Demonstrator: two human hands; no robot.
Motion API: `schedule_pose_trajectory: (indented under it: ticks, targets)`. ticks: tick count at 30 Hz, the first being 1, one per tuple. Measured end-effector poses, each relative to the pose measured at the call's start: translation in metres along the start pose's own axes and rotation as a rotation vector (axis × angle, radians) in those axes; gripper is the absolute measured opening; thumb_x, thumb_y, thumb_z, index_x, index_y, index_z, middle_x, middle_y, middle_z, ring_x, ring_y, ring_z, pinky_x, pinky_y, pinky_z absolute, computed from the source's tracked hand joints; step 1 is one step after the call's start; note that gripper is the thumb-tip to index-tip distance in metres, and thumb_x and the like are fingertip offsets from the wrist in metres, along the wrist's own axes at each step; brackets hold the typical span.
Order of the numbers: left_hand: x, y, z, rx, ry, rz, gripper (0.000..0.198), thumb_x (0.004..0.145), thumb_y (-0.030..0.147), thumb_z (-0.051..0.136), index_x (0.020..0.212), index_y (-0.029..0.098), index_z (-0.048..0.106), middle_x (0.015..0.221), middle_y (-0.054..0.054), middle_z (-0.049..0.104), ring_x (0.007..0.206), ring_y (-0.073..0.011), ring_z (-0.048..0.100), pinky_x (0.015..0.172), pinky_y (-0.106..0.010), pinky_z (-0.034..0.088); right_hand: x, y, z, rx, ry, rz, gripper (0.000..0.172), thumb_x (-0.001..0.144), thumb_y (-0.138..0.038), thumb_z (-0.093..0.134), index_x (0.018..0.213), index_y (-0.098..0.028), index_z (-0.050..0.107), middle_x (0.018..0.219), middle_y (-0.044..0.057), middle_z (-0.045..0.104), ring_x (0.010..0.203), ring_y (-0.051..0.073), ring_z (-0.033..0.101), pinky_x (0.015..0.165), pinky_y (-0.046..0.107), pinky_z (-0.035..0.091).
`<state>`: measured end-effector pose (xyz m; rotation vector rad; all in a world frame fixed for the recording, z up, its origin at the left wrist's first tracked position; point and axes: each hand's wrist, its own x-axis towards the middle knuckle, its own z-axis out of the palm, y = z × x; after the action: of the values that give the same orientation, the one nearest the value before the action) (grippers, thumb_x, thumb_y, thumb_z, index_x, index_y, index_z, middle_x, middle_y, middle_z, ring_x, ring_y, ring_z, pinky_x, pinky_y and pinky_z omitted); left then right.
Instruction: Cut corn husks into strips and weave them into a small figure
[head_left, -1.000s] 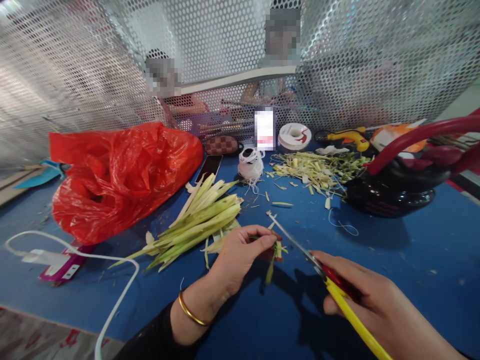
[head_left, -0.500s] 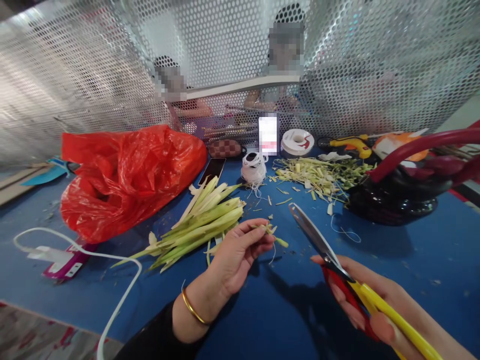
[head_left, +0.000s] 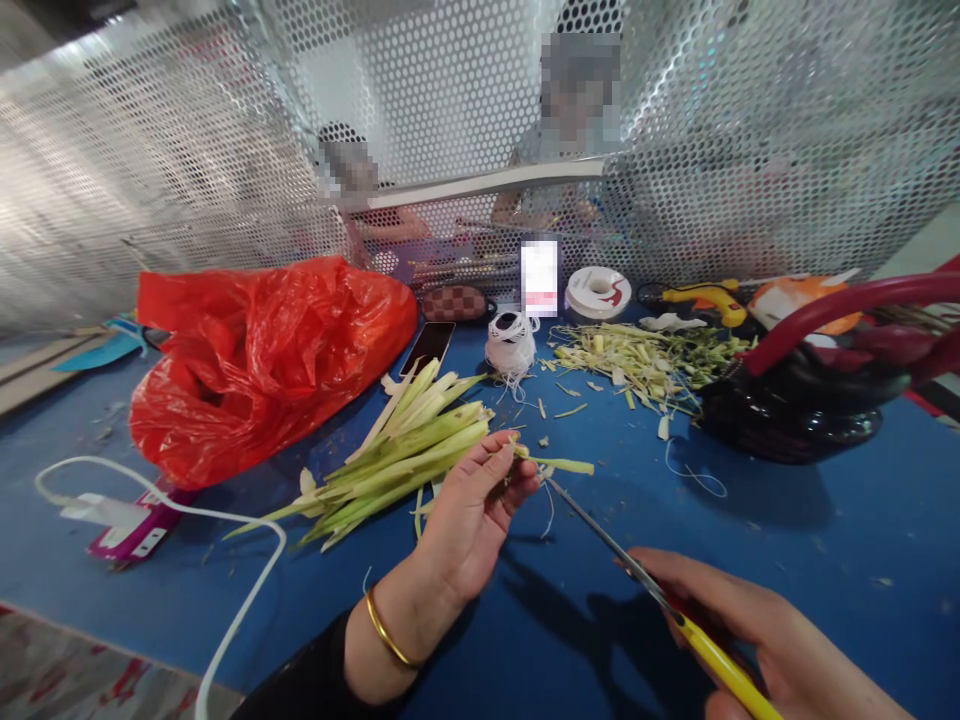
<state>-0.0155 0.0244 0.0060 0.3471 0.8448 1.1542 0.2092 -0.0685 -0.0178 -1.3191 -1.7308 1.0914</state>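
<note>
Between the thumb and fingers of my left hand [head_left: 472, 510] is a small piece of corn husk [head_left: 559, 465], one pale green strip of it pointing right. A thin white thread [head_left: 550, 512] hangs below. My right hand [head_left: 750, 610] grips scissors [head_left: 630, 565] with yellow and red handles, seen edge-on. Their tip reaches the husk piece just right of my left fingers; whether it touches cannot be made out. Behind my left wrist lies a bundle of green corn husks [head_left: 405, 460]. A white string ball [head_left: 511, 345] stands beyond.
Left are a red plastic bag [head_left: 262, 370], a phone [head_left: 427, 347] and a purple power strip [head_left: 139, 528] with a white cable [head_left: 247, 590]. Right are husk scraps [head_left: 637, 360], a white spool [head_left: 598, 293], a yellow glue gun [head_left: 705, 297] and a black pot-like object [head_left: 795, 410]. Perforated metal [head_left: 435, 80] stands behind.
The scissors have swung left and turned edge-on, their tip now at the husk piece. The husk strip in my left hand now points straighter to the right.
</note>
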Motion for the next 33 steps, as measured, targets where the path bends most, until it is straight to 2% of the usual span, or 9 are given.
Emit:
schedule_pose_trajectory:
  ticks: [4,8,11,17,21,25,30,33]
  targets:
    - [-0.002,0.000,0.001,-0.026,-0.002,-0.008,0.025,0.073,0.014,0.080,0.094,0.011,0.069,0.073,0.000,0.065,0.069,-0.0097,0.066,0.070,-0.020,0.058,-0.004,0.002,-0.004,0.119,-0.138,0.106,0.057,0.075,-0.038,0.072,0.130,-0.029,0.061,0.088,0.002,0.075,0.048,0.014,0.063,0.043,0.019,0.051]
    - [-0.004,-0.001,0.000,-0.015,0.002,0.001,0.031,0.068,0.017,0.083,0.095,0.013,0.068,0.077,0.001,0.065,0.066,-0.0075,0.062,0.058,-0.017,0.053,-0.003,0.007,-0.004,0.022,-0.108,0.081,0.063,0.072,-0.030,0.075,0.133,-0.030,0.059,0.092,0.002,0.075,0.068,0.020,0.072,0.054,0.019,0.057]
    - [-0.005,-0.005,0.000,0.031,-0.005,-0.028,0.031,0.067,0.018,0.084,0.092,0.014,0.068,0.074,0.002,0.063,0.062,-0.0062,0.059,0.052,-0.015,0.047,0.001,0.007,-0.003,-0.042,-0.057,0.030,0.068,0.067,-0.030,0.080,0.132,-0.028,0.059,0.097,0.002,0.075,0.074,0.023,0.073,0.060,0.020,0.059]
    - [-0.007,-0.013,0.000,0.151,-0.062,-0.088,0.030,0.066,0.012,0.083,0.091,0.014,0.067,0.077,0.000,0.066,0.067,-0.0094,0.063,0.069,-0.022,0.052,0.004,0.003,-0.001,-0.058,-0.001,-0.029,0.058,0.071,-0.048,0.077,0.123,-0.024,0.065,0.096,0.007,0.074,0.089,0.028,0.074,0.067,0.024,0.061]
    - [-0.008,-0.013,0.001,0.200,-0.074,-0.068,0.030,0.064,0.011,0.082,0.090,0.013,0.066,0.079,-0.001,0.068,0.066,-0.0099,0.063,0.064,-0.021,0.050,0.002,0.003,-0.002,-0.078,-0.014,-0.014,0.060,0.074,-0.051,0.075,0.126,-0.023,0.064,0.099,0.008,0.074,0.088,0.027,0.074,0.068,0.024,0.061]
    - [-0.010,-0.012,0.003,0.244,-0.057,-0.012,0.026,0.064,0.012,0.081,0.085,0.014,0.067,0.071,0.001,0.065,0.058,-0.0061,0.056,0.053,-0.016,0.041,0.005,0.000,-0.002,-0.130,0.001,-0.013,0.061,0.069,-0.049,0.079,0.124,-0.026,0.066,0.093,0.005,0.075,0.078,0.025,0.074,0.061,0.023,0.061]
    - [-0.011,-0.013,0.005,0.254,-0.052,0.037,0.024,0.063,0.014,0.081,0.082,0.014,0.066,0.069,0.002,0.063,0.055,-0.0053,0.052,0.053,-0.017,0.039,0.009,-0.004,0.000,-0.143,0.040,-0.032,0.058,0.066,-0.052,0.080,0.117,-0.026,0.070,0.085,0.005,0.074,0.071,0.025,0.073,0.055,0.025,0.060]
    - [-0.011,-0.014,0.004,0.262,-0.055,0.051,0.023,0.063,0.014,0.080,0.081,0.014,0.065,0.070,0.002,0.064,0.056,-0.0060,0.052,0.054,-0.018,0.040,0.007,-0.002,0.001,-0.138,0.018,-0.019,0.053,0.073,-0.047,0.077,0.121,-0.026,0.068,0.084,0.005,0.074,0.066,0.022,0.072,0.054,0.023,0.060]
